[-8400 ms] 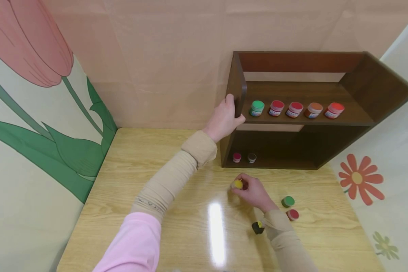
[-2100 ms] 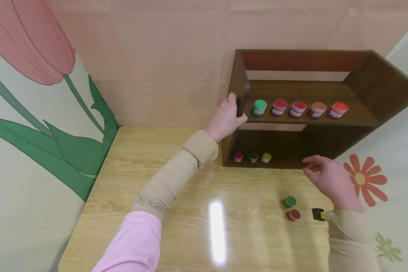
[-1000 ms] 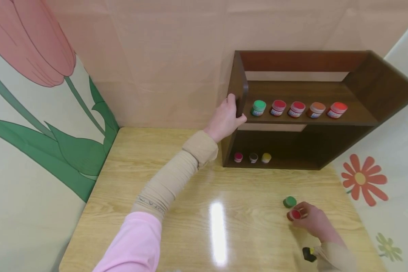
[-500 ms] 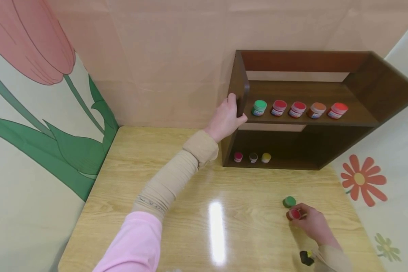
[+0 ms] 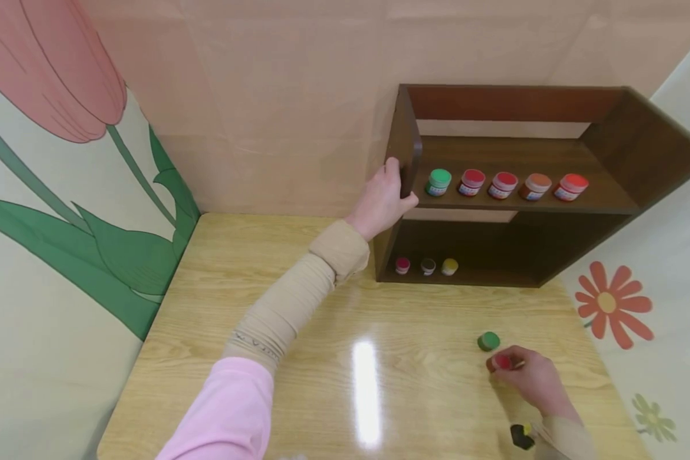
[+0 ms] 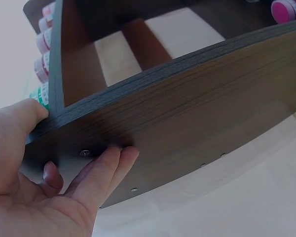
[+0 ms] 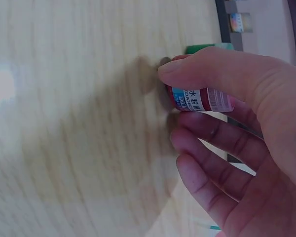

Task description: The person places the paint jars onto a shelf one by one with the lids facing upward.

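My left hand [image 5: 381, 199] grips the left side panel of a dark brown wooden shelf [image 5: 401, 137]; in the left wrist view its thumb hooks over the front edge and its fingers [image 6: 104, 168] lie along the panel's outer face. At the table's right, my right hand [image 5: 531, 378] pinches a small red paint jar [image 5: 501, 362] between thumb and fingers. The right wrist view shows the printed label of that paint jar [image 7: 190, 98] under the thumb, close over the table. Just behind it stands a green paint jar [image 5: 489, 341].
Several paint jars line the upper board, among them a green jar [image 5: 439, 183] and an orange-red jar [image 5: 572, 187]. The lower board carries a magenta jar [image 5: 402, 266], a dark jar [image 5: 428, 266] and a yellow jar [image 5: 450, 267] at its left. A patterned cloth wall [image 5: 621, 370] borders the table's right side.
The yellow jar went from my right hand to the lower board. My right hand then came back to the table and took hold of the red jar. The left hand stays on the shelf.
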The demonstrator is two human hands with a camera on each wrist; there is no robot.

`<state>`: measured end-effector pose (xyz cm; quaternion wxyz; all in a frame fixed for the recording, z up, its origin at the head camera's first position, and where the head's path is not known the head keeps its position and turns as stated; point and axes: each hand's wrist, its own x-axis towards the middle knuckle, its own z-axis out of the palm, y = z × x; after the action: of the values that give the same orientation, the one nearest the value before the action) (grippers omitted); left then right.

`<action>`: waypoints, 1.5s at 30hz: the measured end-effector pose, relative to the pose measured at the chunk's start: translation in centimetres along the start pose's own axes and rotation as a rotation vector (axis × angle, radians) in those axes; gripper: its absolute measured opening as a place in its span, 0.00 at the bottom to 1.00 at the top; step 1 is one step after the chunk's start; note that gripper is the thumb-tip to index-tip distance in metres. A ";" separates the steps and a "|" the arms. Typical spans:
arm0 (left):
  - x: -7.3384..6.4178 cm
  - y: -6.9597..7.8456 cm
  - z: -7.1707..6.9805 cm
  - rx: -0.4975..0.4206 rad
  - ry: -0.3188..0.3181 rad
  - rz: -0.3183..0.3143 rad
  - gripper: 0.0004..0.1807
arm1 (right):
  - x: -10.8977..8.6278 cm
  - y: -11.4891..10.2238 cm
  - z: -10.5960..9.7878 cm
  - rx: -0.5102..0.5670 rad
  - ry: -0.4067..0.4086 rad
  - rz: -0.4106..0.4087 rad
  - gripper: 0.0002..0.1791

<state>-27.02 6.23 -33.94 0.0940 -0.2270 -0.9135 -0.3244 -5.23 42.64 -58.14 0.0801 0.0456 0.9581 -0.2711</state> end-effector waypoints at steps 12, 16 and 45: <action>0.0 0.0 0.0 0.005 -0.006 0.000 0.26 | 0.3 0.3 -1.7 -0.020 0.072 -0.034 0.17; 0.0 0.0 0.0 0.008 -0.004 -0.001 0.27 | 0.6 -0.1 -2.5 -0.041 0.098 -0.046 0.18; 0.0 0.1 -0.1 0.013 -0.011 -0.009 0.26 | 4.8 -1.8 -5.4 -0.074 0.184 -0.015 0.29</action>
<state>-26.96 6.21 -33.83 0.0892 -0.2241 -0.9171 -0.3175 -10.85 44.19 -53.53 -0.0085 0.0602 0.9710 -0.2311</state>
